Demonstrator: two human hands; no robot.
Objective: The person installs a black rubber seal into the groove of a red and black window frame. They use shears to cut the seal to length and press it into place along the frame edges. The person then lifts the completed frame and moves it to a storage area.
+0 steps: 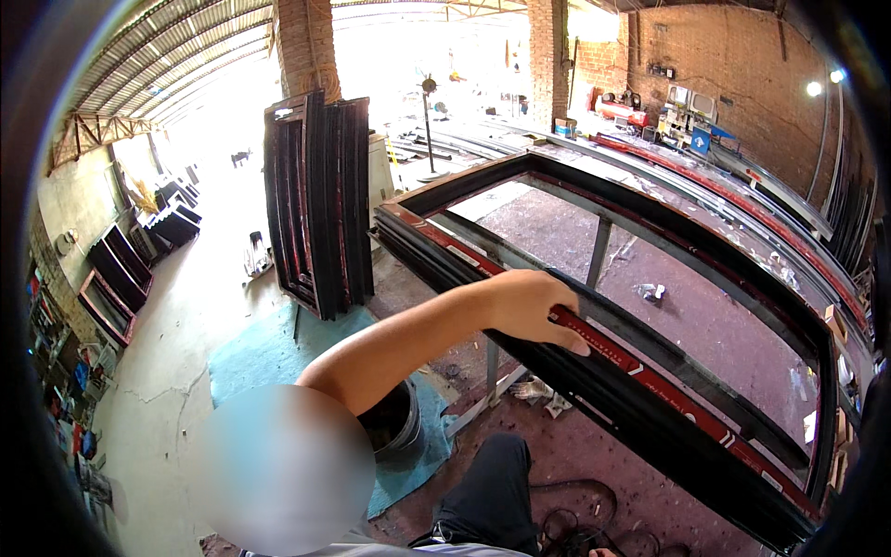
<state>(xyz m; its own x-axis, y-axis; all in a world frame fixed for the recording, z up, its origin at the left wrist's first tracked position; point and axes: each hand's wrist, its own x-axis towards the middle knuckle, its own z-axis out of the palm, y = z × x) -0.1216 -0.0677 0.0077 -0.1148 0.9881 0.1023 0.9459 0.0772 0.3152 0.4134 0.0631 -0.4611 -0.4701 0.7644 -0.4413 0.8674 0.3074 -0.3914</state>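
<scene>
A large black window or door frame (687, 385) with dark red film strips along its near rail lies raised above the floor, spanning the middle and right. From the lower left my left arm reaches across to it. My left hand (531, 306) is closed over the near rail, thumb on the near side, other fingers partly hidden past the red strip. Only a small skin-coloured patch shows at the bottom edge, perhaps my right hand (601, 553); its fingers cannot be made out.
Several black frames (320, 204) stand upright at left of centre on a blue-green mat (251, 348). A dark bucket (399, 422) sits beneath my arm. Cables (580, 520) coil on the floor by my leg. Long metal profiles (742, 200) lie behind the frame; a brick pillar (304, 46) rises behind.
</scene>
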